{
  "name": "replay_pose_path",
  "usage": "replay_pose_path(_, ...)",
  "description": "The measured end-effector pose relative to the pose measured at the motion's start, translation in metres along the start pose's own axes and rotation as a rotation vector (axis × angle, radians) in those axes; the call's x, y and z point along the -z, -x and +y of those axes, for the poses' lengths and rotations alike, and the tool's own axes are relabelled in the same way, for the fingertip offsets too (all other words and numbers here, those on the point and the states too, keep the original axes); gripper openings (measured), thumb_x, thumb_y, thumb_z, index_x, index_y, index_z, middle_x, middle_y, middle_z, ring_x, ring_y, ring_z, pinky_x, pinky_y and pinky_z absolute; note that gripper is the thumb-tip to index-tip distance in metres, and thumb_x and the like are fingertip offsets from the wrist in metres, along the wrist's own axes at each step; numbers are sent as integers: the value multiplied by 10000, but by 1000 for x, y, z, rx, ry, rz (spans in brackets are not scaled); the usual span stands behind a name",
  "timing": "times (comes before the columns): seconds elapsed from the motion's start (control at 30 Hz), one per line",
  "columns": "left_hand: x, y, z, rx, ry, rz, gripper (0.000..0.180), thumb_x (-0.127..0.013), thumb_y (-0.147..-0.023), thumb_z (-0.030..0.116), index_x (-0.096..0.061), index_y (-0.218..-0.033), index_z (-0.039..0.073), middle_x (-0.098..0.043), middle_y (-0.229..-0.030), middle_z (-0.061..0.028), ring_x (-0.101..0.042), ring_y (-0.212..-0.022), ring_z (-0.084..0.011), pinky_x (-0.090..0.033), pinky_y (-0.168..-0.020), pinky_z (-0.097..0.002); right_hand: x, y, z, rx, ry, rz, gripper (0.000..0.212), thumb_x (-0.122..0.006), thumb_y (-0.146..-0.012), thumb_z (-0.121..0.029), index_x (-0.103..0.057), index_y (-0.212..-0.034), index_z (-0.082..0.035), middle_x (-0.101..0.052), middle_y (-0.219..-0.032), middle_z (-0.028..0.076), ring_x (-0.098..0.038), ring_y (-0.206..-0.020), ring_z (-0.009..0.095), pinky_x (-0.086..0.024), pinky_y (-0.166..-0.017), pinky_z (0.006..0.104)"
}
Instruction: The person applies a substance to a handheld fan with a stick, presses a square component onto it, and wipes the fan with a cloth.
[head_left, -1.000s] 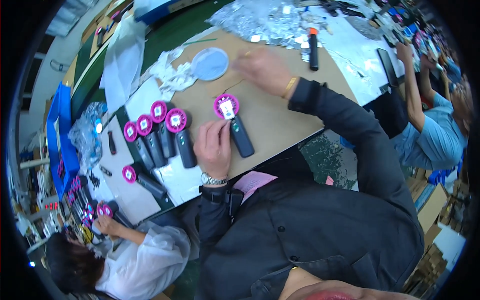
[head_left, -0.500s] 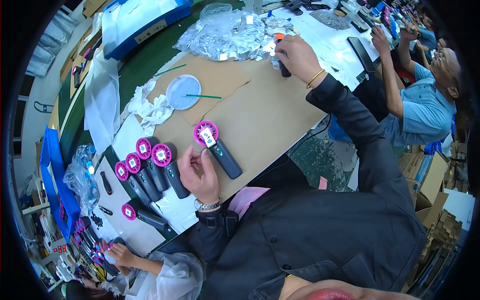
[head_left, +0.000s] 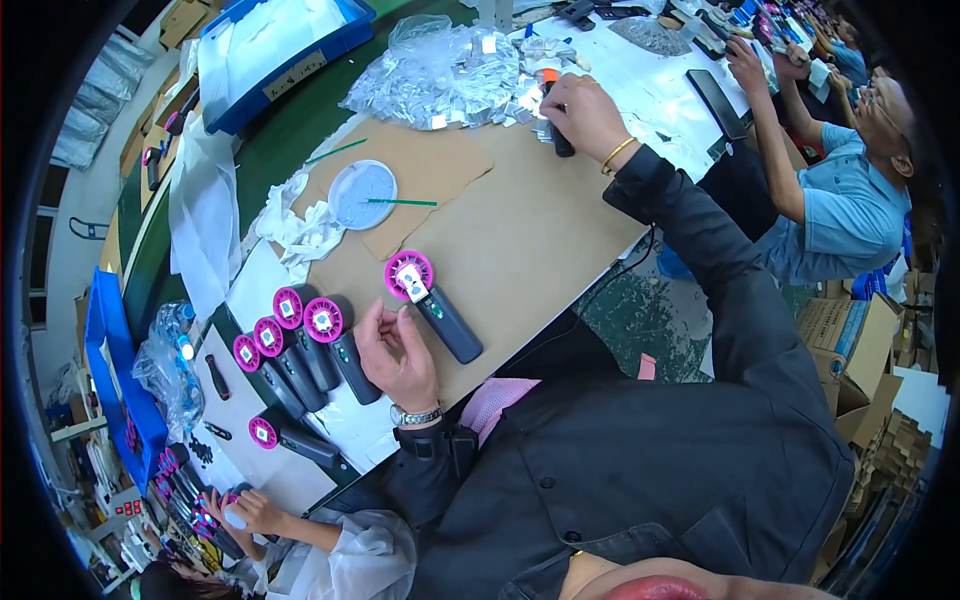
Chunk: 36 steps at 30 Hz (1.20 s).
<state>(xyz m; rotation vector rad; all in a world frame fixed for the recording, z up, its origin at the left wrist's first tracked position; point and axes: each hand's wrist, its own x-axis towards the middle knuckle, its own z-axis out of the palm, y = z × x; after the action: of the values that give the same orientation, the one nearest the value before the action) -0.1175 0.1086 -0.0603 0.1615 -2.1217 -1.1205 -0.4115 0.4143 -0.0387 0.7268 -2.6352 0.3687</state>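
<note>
In front of me on brown cardboard lies a dark grey handheld fan-like device with a round pink head. A small pale square piece with a dark mark lies over the head's lower part. Close to its left side, my left hand rests with curled fingers apart and nothing visible in them. My right hand is closed around a black tool with an orange end, by the heap of small silvery pieces. The tool's exact kind is hidden by my fingers. Several similar devices lie left of my left hand.
A white round dish with a green stick stands on torn cardboard beside crumpled white cloth. Blue bins stand at the far left. A screwdriver lies left. Co-workers sit at right and lower left.
The view has shifted slightly, so table items sit a little differently in the picture. Both my hands stay nearly in place, the right still gripping the black tool.
</note>
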Motion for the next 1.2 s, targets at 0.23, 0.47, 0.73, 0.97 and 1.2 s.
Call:
replay_pose_path(0.23,0,0,-3,21,33,16,357,-729,-954,-21,-615,-1291,-21,-595,-919,-60,-517,-718,-126,-408,-615,-266,52,13,-52,-566,-1152,-277,239,-711,-1029,-227,-741,-1155,-26,-724,-968,21,-695,-866,101,-571,-784,243)
replay_pose_path(0.47,0,-4,0,-38,48,26,425,-781,-914,-12,-613,-1304,-8,-600,-929,-71,-540,-730,-137,-421,-625,-266,59,21,-103,-467,-1342,-435,240,-707,-1036,-211,-729,-1193,-30,-724,-951,11,-689,-846,71,-576,-779,217)
replay_pose_path(0.73,4,-12,6,-98,-81,-5,634,-859,-837,59,-563,-1396,9,-642,-1169,-134,-630,-970,-257,-512,-799,-368,36,25,-156,-121,-1201,-502,213,-719,-1020,-171,-761,-1163,-18,-747,-1016,29,-697,-873,94,-567,-787,242)
replay_pose_path(0.97,3,-20,12,-11,-27,-111,838,-865,-806,108,-439,-1522,17,-587,-1441,-168,-562,-1289,-333,-477,-1008,-426,20,14,-204,173,-1022,-507,207,-752,-970,-148,-771,-1113,1,-747,-1015,76,-696,-880,153,-549,-793,292)
replay_pose_path(1.2,0,-23,7,3,-27,-191,890,-806,-846,66,-320,-1591,36,-519,-1552,-177,-513,-1426,-308,-410,-1121,-437,15,2,-216,201,-882,-533,223,-800,-908,-191,-781,-1004,9,-723,-883,110,-642,-752,175,-515,-697,320)
